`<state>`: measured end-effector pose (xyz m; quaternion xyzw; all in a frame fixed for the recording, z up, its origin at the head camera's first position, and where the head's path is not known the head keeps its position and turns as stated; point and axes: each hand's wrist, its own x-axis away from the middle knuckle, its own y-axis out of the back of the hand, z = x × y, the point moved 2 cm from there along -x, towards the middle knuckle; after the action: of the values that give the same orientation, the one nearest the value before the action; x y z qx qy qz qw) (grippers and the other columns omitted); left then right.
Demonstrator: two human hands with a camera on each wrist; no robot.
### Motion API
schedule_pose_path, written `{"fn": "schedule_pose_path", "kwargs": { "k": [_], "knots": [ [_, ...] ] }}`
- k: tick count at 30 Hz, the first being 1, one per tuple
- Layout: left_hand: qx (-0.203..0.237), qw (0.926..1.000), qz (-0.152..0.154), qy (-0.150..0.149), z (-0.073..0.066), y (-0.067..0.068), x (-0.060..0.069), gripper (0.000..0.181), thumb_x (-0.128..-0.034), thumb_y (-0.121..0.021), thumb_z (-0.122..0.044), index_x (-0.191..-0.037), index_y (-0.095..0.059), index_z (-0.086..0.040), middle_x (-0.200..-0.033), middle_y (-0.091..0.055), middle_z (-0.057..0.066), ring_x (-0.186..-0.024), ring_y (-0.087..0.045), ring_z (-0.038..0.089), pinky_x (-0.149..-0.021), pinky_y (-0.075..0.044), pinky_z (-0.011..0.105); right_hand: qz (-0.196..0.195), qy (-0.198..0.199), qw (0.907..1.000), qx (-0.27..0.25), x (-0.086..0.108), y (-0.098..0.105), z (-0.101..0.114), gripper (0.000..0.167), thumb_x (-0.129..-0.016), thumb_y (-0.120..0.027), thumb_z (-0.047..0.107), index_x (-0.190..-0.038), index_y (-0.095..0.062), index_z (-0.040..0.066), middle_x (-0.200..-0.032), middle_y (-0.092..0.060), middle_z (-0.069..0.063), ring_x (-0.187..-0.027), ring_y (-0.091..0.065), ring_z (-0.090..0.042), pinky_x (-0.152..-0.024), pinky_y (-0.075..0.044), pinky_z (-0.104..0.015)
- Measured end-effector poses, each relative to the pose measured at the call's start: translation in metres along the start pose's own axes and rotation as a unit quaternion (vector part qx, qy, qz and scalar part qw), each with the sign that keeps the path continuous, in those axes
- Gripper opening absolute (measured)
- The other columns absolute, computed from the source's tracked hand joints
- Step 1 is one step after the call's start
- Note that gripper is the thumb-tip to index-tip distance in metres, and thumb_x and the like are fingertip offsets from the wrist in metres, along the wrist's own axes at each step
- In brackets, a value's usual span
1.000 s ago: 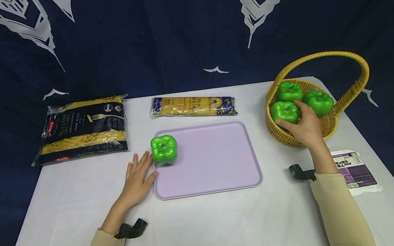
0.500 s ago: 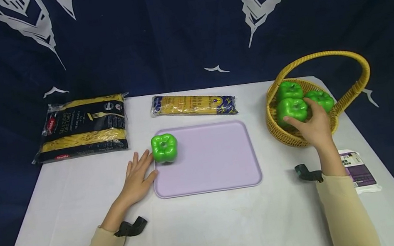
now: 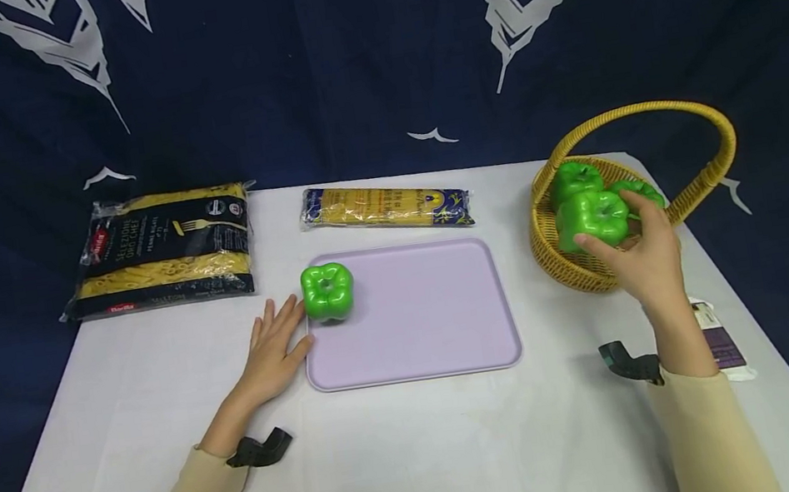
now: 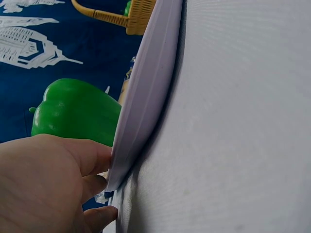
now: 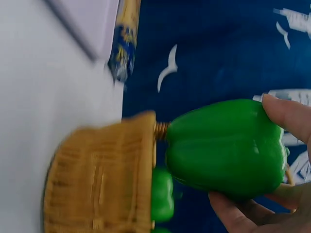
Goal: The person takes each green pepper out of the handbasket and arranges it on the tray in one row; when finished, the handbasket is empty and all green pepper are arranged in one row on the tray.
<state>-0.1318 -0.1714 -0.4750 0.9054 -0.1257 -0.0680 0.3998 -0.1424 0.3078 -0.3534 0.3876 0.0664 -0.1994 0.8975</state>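
My right hand (image 3: 644,257) pinches a green bell pepper (image 3: 593,219) between thumb and fingers. In the right wrist view that bell pepper (image 5: 223,148) is up above the rim of the wicker basket (image 5: 99,179). Two other green peppers (image 3: 576,177) sit inside the basket, partly hidden behind the held one and my hand. My left hand (image 3: 272,354) lies with straight fingers at the left edge of the lilac tray (image 3: 426,363). In the left wrist view its fingertips touch the tray's rim. Another green bell pepper (image 3: 328,291) stands on the tray's left side, beside those fingers.
A black bag of penne (image 3: 160,249) lies at the back left. Behind the tray is a long yellow and blue noodle packet (image 3: 385,207). A white and purple packet (image 3: 722,343) is partly covered by my right forearm. The basket's tall handle (image 3: 648,108) arches over it.
My right hand has taken hold of the front pepper in the basket and raised it, moving slightly right and toward me. The left hand stays in place by the tray.
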Motion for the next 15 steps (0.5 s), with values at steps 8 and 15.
{"fn": "schedule_pose_path", "kwargs": {
  "k": [8, 15],
  "knots": [
    [-0.002, 1.0000, -0.002, 0.001, 0.001, 0.000, 0.001, 0.058, -0.0986, -0.052, -0.020, -0.151, -0.034, -0.004, -0.159, -0.023, 0.023, -0.150, 0.002, 0.046, -0.117, 0.008, 0.063, 0.049, 0.055, 0.9967, -0.035, 0.017, -0.036, 0.032, 0.081, -0.077, -0.084, 0.015, -0.144, -0.041, -0.002, -0.132, -0.049, -0.026, -0.118, -0.051, -0.036, -0.085, -0.045, -0.019],
    [0.002, 1.0000, -0.005, 0.001, 0.000, 0.000, 0.001, 0.058, -0.0985, -0.052, -0.020, -0.151, -0.034, -0.004, -0.159, -0.023, 0.023, -0.150, 0.002, 0.046, -0.117, 0.008, 0.062, 0.130, 0.091, 0.9845, -0.074, 0.032, -0.086, 0.065, 0.084, -0.075, -0.086, 0.017, -0.142, -0.040, -0.004, -0.135, -0.048, -0.026, -0.120, -0.053, -0.040, -0.095, -0.053, -0.051]
  ]
}}
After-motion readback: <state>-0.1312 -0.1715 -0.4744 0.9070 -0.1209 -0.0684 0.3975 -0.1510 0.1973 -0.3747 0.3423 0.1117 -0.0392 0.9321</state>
